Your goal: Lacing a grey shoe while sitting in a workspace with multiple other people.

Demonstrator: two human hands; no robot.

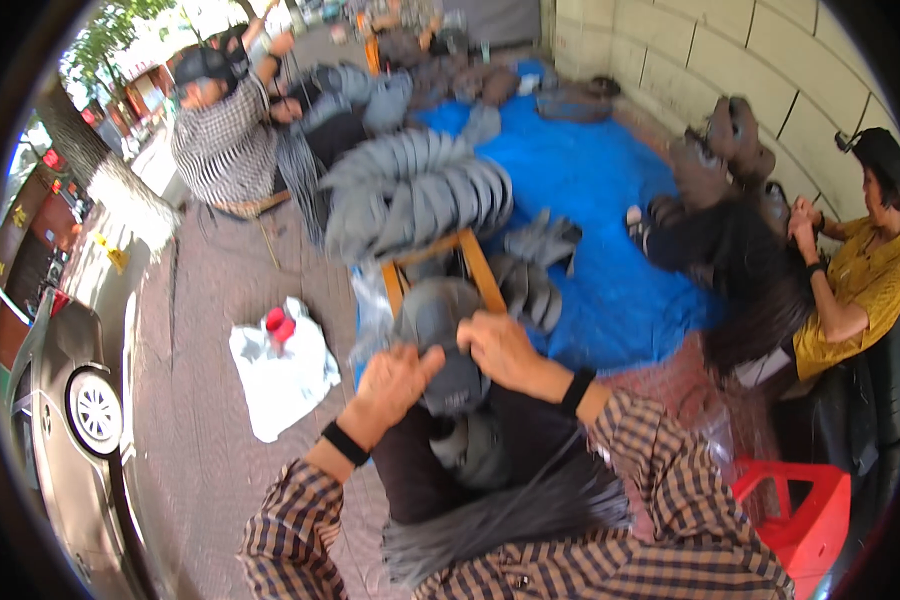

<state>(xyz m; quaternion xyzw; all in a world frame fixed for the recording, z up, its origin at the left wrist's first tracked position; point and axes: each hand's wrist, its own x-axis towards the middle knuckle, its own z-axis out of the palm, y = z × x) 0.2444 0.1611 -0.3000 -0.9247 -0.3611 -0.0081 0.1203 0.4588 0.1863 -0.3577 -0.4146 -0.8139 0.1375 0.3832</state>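
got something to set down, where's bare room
Bare paving between the white bag and car; bare blue sheet between the grey stack and person in yellow. Crowded: grey piece between left hand and right hand, wooden frame beyond.

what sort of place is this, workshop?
Probably not indoors: it looks like an outdoor, roadside work spot. A car and a tree stand on the left, and a blue tarp is spread over the paving.

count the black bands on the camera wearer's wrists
2: one black band sits between the left hand and the checked left sleeve, another black band between the right hand and the checked right sleeve. The sleeves could hide more.
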